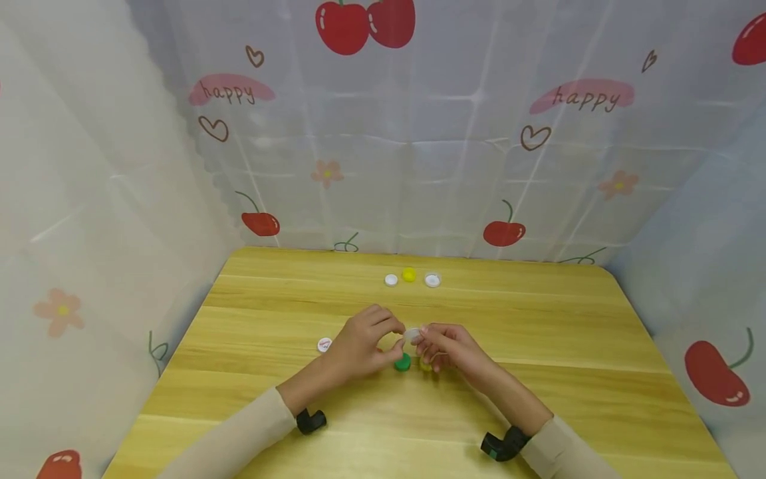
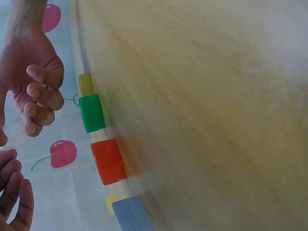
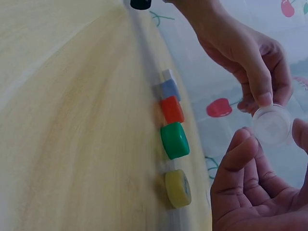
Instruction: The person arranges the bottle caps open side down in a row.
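A clear round disc [image 1: 411, 334] with a rim hangs above the table between both hands. My left hand [image 1: 366, 340] pinches its left edge with thumb and fingertips. Thumb and fingers of my right hand [image 1: 457, 349] grip its opposite edge, the other fingers curled beneath. Just below the hands stand a green round cap [image 1: 403, 362] and a yellow one [image 1: 425, 364], the yellow partly covered by the right fingers. Lower down in the left wrist view the same row continues with a red cap [image 2: 109, 161] and a blue cap [image 2: 134, 214], both hidden behind my left hand from the head.
A white round piece with a red print [image 1: 324, 344] lies left of my left hand. Farther back on the wooden table [image 1: 538, 319] are a white cap [image 1: 391, 280], a yellow cap [image 1: 409, 274] and a clear-rimmed white piece [image 1: 432, 279]. Cherry-patterned curtains [image 1: 407, 153] enclose the table.
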{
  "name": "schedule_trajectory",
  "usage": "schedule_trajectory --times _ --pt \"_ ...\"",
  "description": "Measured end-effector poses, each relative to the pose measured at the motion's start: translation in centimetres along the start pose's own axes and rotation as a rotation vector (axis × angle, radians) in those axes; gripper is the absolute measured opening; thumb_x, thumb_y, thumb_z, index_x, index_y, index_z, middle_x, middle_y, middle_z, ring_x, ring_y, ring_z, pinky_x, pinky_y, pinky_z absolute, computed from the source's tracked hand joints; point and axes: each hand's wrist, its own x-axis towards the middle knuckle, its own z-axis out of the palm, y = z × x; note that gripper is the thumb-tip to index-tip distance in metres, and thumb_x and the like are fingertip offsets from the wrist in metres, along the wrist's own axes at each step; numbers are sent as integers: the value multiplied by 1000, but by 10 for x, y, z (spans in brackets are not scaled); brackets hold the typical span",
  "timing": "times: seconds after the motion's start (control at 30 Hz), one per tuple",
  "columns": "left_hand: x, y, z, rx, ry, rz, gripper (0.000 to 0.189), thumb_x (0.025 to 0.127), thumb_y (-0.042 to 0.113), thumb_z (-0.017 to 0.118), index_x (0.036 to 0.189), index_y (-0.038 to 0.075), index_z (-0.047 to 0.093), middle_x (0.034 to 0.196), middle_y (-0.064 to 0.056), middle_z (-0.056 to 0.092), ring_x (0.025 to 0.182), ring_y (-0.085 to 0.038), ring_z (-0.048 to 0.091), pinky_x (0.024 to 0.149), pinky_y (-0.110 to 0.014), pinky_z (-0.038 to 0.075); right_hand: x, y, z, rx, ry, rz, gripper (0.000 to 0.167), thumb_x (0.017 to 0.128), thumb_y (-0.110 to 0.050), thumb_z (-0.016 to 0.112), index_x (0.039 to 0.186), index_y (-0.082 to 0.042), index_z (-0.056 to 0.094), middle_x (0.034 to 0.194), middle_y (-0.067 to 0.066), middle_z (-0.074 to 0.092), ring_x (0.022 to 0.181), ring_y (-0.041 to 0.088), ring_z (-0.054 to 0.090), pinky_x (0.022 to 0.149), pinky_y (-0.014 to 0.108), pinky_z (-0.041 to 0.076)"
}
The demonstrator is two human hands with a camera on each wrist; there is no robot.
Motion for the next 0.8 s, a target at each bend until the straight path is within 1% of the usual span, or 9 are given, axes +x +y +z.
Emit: schedule_trajectory --times 0.07,0.13,0.33,0.37,0.43,0.53,0.63,0.7,0.8 --pt "1 1 -1 28 10 59 12 90 17 81 101 18 76 99 7 72 95 -11 65 82 -21 57 0 2 0 -3 -9 -14 47 114 -34 53 119 10 67 93 -2 74 77 9 67 62 22 56" --pt "1 2 -1 32 7 80 12 90 17 81 101 17 76 100 7 72 96 -11 65 82 -21 57 0 3 0 -5 -14 -22 43 114 -32 53 118 8 69 93 -2 74 77 9 67 63 22 56" --pt "0 3 0 16 1 63 12 91 18 81 102 17 76 100 7 73 95 -11 65 82 -20 57 -2 3 0 -3 26 -17 39 113 -30 57 114 7 69 90 -1 72 77 10 66 64 22 55" --pt "0 4 1 -5 -7 41 12 92 18 81 103 17 76 100 6 73 94 -11 65 81 -20 57 -2 3 0 -6 42 -25 38 112 -30 58 114 7 68 89 -1 72 76 11 66 64 23 56" --pt "0 6 1 -84 -38 -36 12 95 21 80 106 17 77 101 5 73 93 -12 66 81 -21 58 -3 4 0 -31 82 -65 37 111 -27 60 114 9 67 88 -2 73 75 12 65 65 24 57" --pt "0 8 1 -262 -97 -208 16 99 27 78 113 19 77 105 5 73 94 -12 67 81 -24 61 -6 5 0 -112 148 -186 28 109 -18 65 116 8 68 92 -2 73 78 14 68 70 29 61" --pt "0 10 2 -439 -136 -361 21 100 32 78 119 22 77 112 5 73 98 -12 67 84 -28 63 -8 7 -1 -221 209 -324 17 105 -10 69 117 2 72 100 -4 74 87 12 72 78 29 64" --pt "0 10 2 -531 -150 -423 23 100 32 79 122 25 77 115 3 73 102 -13 68 86 -30 64 -8 8 -2 -267 225 -402 16 103 -5 71 118 -2 73 106 -3 74 92 10 72 82 27 63" --pt "0 10 3 -640 -150 -469 25 99 31 80 124 28 76 119 0 73 106 -19 69 87 -30 64 -9 10 -4 -321 234 -493 20 100 0 73 119 -7 74 109 2 75 95 8 70 84 25 60"
